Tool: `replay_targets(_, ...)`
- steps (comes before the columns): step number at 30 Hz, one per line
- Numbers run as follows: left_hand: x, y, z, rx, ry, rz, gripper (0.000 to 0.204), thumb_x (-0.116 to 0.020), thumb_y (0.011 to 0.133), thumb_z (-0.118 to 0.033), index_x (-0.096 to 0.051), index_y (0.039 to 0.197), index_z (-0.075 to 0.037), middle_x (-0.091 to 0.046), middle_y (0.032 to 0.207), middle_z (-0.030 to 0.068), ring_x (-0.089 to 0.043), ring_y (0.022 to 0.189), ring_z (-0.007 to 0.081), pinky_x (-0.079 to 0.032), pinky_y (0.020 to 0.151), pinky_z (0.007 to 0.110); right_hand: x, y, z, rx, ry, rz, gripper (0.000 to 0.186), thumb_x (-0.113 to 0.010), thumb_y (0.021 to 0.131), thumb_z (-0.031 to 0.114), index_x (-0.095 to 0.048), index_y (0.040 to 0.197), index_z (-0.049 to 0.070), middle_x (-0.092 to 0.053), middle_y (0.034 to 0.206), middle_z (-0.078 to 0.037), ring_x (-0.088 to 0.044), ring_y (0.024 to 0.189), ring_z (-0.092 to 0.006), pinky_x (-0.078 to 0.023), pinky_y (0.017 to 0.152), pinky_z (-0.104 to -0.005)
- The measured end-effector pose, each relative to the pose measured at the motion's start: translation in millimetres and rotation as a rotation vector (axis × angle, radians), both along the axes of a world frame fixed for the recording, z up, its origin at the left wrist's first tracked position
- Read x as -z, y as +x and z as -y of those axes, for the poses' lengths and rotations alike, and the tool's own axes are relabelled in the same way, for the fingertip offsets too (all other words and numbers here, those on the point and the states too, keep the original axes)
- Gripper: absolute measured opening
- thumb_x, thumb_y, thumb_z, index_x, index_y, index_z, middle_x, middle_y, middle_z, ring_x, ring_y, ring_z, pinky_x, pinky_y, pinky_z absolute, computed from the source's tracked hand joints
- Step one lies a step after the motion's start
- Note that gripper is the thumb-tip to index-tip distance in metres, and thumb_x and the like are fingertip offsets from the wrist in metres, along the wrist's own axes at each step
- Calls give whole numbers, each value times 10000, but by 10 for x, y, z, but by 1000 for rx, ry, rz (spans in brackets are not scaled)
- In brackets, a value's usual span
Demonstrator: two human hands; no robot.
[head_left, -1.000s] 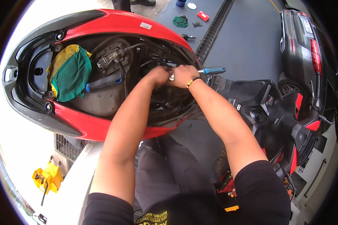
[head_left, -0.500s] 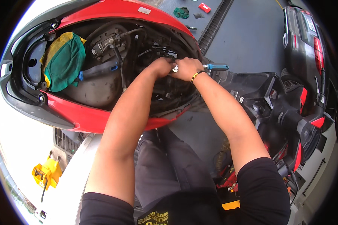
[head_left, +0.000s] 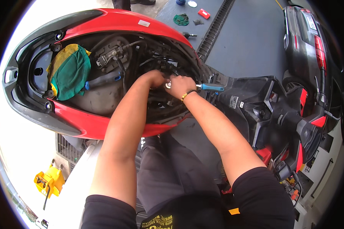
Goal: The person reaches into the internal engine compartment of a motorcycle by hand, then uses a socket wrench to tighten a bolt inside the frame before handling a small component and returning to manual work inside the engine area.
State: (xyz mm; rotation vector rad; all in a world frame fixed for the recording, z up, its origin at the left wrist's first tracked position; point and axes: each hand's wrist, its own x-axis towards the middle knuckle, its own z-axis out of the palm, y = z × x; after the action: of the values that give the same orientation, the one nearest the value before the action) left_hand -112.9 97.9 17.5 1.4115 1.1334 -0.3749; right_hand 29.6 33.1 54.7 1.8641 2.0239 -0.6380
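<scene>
I lean over a red scooter [head_left: 114,19] with its seat off and the engine bay open. My left hand [head_left: 153,79] reaches into the dark wiring and hoses at the bay's middle; its fingers are curled around something hidden. My right hand [head_left: 180,86], with a ring and a bead bracelet, presses right beside it, fingers closed. A blue-handled tool [head_left: 212,87] sticks out to the right from under the right hand, which seems to grip it.
A green and yellow rag [head_left: 69,71] and a blue-handled screwdriver [head_left: 103,80] lie in the bay's left part. The scooter's black and red front [head_left: 283,114] is at right, a dark car [head_left: 313,42] beyond. Small items [head_left: 181,19] lie on the grey floor. A yellow object [head_left: 49,181] sits lower left.
Both hands stay together at the same spot in the bay. The view has shifted slightly, so the scooter sits a little differently in the picture.
</scene>
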Motion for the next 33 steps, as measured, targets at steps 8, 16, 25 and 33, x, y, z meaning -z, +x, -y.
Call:
replay_targets(8,14,155,129,-326,-450,159,453,-483,1004,-350,-517,1402,-136,-678,1131,164,-676,892,314,-563,732,495,-47,334,-434,-557,-71,43,419,-669,787,447,-678,1042,114,-734,954,-110,-712,891,-279,-557,746,-407)
replay_targets(16,-36,103,248,-476,-535,262,317,-414,1050,-278,-519,1291,-102,-665,1086,125,-683,891,266,-591,782,470,55,242,-230,-322,12,21,350,-653,785,383,-689,1002,111,-735,913,-113,-720,848,-272,-557,729,-408)
replay_targets(25,36,47,275,-478,-481,282,317,-451,1044,-279,-531,1293,-101,-669,1070,110,-695,823,224,-601,745,388,27,132,-127,-160,18,8,352,-611,814,374,-682,997,82,-737,922,-131,-725,859,-286,-559,732,-402)
replay_targets(33,99,65,263,-442,-369,276,352,-463,1042,-278,-540,1316,-71,-682,1055,84,-689,828,199,-579,751,365,-44,62,-113,-52,-58,34,308,-619,837,315,-677,1046,97,-736,1006,-109,-721,932,-264,-553,773,-391)
